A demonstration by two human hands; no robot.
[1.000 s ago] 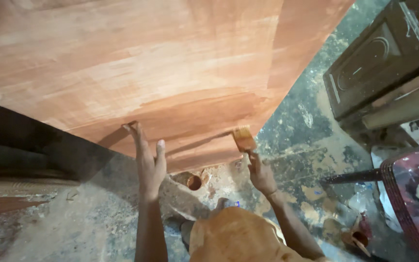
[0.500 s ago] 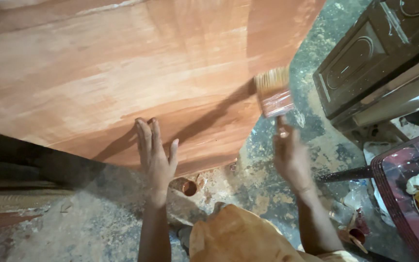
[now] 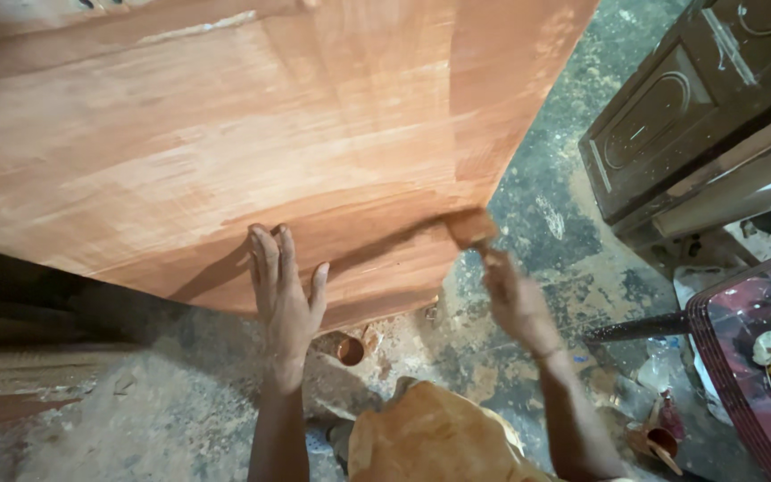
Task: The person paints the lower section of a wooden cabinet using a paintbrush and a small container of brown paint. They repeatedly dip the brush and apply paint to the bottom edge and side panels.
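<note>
Left hand (image 3: pixel 286 295): fingers spread, flat on wood panel (image 3: pixel 225 143), centre frame.
Right hand (image 3: pixel 515 299): blurred, fingers gripping brush (image 3: pixel 472 228).
Brush handle: hidden.

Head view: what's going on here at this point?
A person is brushing reddish-brown stain onto a large wooden panel. The left hand lies flat against the panel's lower edge. The right hand holds a paintbrush, bristles at the panel's lower right corner. A small open tin sits on the stained floor below.
</note>
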